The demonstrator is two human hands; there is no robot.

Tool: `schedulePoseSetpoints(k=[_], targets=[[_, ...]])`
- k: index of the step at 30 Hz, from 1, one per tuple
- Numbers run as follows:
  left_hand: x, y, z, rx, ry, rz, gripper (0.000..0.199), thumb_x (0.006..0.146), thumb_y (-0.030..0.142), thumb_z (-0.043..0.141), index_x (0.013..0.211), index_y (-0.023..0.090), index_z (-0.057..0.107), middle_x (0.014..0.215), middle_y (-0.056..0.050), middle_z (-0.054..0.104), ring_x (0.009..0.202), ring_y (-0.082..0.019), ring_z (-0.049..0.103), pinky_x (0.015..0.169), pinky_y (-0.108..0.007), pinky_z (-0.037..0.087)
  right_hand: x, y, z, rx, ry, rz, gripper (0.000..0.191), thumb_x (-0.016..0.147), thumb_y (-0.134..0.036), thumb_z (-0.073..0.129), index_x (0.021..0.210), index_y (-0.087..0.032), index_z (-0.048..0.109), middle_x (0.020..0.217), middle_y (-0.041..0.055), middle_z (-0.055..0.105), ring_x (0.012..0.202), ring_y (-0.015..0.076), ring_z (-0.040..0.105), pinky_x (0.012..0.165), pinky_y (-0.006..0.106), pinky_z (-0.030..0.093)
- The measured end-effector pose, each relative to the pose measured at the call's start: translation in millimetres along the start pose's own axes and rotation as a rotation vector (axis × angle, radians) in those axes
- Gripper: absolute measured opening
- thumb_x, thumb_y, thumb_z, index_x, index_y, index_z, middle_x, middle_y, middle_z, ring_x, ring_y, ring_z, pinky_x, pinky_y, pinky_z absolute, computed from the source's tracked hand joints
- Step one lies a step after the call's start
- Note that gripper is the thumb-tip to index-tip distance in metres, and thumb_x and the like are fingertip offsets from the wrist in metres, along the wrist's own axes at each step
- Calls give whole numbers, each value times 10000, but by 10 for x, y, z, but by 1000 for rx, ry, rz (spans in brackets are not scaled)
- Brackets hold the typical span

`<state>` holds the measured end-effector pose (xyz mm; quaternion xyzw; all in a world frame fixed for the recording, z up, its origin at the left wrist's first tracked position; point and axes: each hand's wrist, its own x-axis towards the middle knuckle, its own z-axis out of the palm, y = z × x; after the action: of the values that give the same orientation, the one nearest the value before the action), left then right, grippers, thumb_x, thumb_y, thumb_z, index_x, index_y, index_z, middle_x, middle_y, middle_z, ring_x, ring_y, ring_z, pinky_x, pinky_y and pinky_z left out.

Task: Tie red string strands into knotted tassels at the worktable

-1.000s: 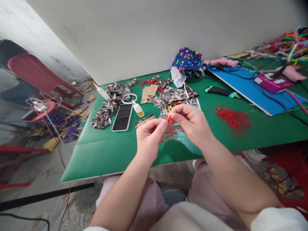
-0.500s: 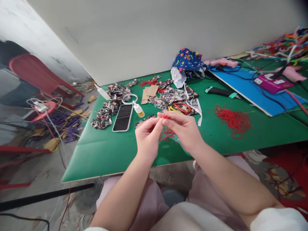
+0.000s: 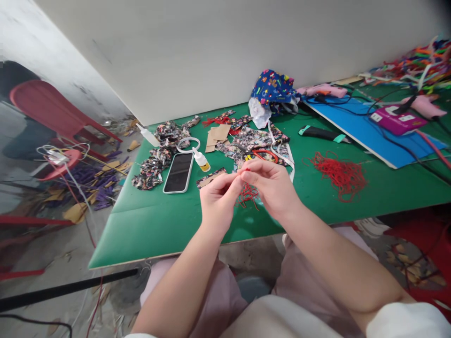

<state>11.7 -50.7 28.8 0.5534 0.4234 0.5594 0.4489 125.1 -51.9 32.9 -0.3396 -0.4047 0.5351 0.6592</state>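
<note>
My left hand and my right hand meet fingertip to fingertip above the green table. Both are closed in a pinch on red string, of which only a small bit shows over the fingers. Under the hands is a loose bunch of red strings; whether it connects to the pinched bit I cannot tell. Just beyond the left hand lies a flowered fabric strip with a brown card piece. Scissors with red and yellow handles rest on flowered cloth, partly behind my right hand.
A phone, a small glue bottle and a white ring stand left. A red string heap, a utility knife, a blue board and corded pink glue guns lie right. A white panel rises behind.
The fingertips have closed further over the red string, so its spread ends no longer show between them. The hands have shifted very slightly to the right.
</note>
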Motion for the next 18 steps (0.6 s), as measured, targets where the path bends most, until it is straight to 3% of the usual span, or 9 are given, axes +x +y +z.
schedulePoseSetpoints(k=[9,18], targets=[[1,-17,-21,18,-33,44,161,738,353,666,756,203,721,558,24,540,482,-63,409,452,-203,314,25,-13,-26,46,11,9,172,561,-245,797,607,-219,632,710,-50,614,698,80,582,702,240,503],[53,-31,-9,13,-114,-86,173,738,342,651,757,178,705,616,12,607,481,-59,430,439,-190,323,49,-20,-80,-138,26,-29,153,645,-314,748,666,-210,638,763,-13,691,757,131,646,762,318,527]])
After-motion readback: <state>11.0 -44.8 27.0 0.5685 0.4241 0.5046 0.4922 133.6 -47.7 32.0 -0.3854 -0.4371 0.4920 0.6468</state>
